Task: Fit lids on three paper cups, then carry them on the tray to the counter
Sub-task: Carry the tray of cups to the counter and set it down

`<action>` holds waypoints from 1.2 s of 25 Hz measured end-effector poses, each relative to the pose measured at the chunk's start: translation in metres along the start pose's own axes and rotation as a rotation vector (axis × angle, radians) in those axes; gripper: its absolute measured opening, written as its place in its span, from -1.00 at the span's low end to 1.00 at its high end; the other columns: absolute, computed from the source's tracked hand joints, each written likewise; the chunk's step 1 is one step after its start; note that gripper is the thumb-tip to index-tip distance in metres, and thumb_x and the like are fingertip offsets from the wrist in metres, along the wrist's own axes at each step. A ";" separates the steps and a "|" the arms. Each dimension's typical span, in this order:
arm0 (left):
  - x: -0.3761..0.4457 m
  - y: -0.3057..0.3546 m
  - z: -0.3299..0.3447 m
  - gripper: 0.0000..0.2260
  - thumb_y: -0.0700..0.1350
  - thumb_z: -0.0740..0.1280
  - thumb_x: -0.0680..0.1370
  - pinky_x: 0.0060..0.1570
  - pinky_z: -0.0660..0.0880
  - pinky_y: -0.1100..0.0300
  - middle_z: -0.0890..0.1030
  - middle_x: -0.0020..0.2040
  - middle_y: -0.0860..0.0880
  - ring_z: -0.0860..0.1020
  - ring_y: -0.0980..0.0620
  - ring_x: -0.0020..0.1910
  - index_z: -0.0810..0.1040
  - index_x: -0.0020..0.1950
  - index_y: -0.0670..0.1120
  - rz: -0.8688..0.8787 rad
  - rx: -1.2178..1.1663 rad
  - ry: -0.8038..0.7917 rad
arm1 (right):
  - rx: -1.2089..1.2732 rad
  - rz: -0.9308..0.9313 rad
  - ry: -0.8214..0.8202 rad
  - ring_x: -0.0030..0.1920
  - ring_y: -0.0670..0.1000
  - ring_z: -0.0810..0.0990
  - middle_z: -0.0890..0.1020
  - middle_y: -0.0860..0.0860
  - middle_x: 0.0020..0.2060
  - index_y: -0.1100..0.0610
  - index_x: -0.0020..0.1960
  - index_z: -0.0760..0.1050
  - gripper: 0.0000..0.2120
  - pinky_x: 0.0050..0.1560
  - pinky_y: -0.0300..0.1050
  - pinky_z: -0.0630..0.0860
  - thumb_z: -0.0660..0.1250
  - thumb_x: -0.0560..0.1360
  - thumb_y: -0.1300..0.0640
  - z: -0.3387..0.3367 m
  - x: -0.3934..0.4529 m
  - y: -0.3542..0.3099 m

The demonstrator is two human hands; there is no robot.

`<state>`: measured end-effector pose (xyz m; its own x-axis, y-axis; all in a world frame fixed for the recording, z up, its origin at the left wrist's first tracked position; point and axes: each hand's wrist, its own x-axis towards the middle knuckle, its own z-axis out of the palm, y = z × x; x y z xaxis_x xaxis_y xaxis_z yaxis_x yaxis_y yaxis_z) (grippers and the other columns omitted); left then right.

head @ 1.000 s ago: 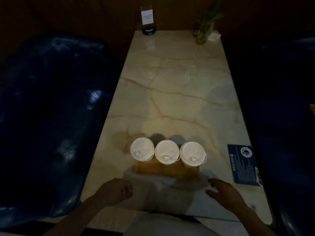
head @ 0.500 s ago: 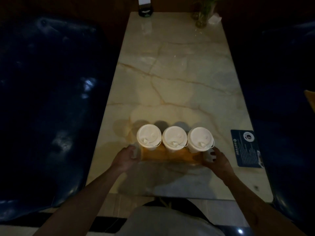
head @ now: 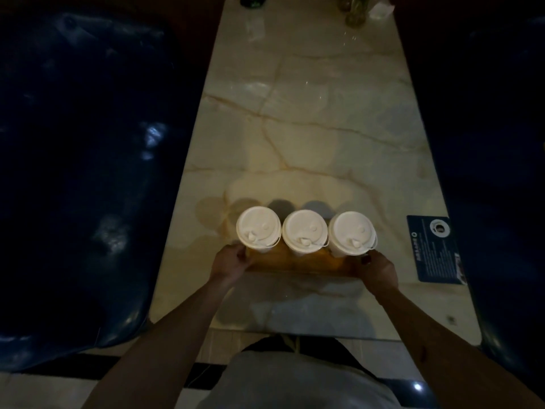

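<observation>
Three white paper cups with lids on stand in a row on a small wooden tray [head: 300,262] near the table's front edge: the left cup [head: 258,227], the middle cup [head: 304,230] and the right cup [head: 351,231]. My left hand [head: 228,262] grips the tray's left end with curled fingers. My right hand [head: 379,268] grips its right end, thumb on top. The tray's far side is hidden behind the cups.
The marble table [head: 309,113] runs away from me between two dark blue seats [head: 76,172]. A blue card [head: 436,248] lies at the table's right edge. A glass with a plant [head: 355,11] and a dark stand [head: 251,0] sit at the far end.
Both hands have moved forward from the table's near edge to the tray's ends and closed on them. The view has tilted further down.
</observation>
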<state>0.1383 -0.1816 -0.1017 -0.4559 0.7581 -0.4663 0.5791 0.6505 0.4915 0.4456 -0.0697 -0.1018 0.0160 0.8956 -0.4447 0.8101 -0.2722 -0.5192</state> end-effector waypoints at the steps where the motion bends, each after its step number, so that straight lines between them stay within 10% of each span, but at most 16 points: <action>1: 0.000 0.002 0.002 -0.81 -0.10 0.47 0.45 -0.06 0.48 0.09 0.67 -0.04 -0.20 0.63 -0.16 -0.02 0.63 -0.05 -0.20 -0.006 0.015 0.016 | 0.006 0.029 0.025 0.01 0.27 0.64 0.66 0.27 -0.02 0.24 0.01 0.57 -0.77 -0.04 -0.01 0.51 0.25 0.57 0.09 0.003 0.001 0.000; 30: -0.052 -0.003 -0.058 -0.87 -0.23 0.27 0.50 -0.21 0.38 0.17 0.57 -0.03 -0.09 0.50 -0.06 -0.15 0.59 -0.16 -0.08 -0.059 -0.021 0.327 | 0.050 -0.124 0.070 0.07 0.16 0.64 0.68 0.11 0.11 0.13 0.18 0.63 -0.70 -0.03 -0.11 0.49 0.42 0.44 0.20 -0.017 -0.038 -0.059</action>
<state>0.1213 -0.2197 -0.0364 -0.6831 0.6915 -0.2350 0.5326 0.6918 0.4876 0.4078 -0.0817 -0.0418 -0.0402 0.9453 -0.3237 0.7780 -0.1737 -0.6038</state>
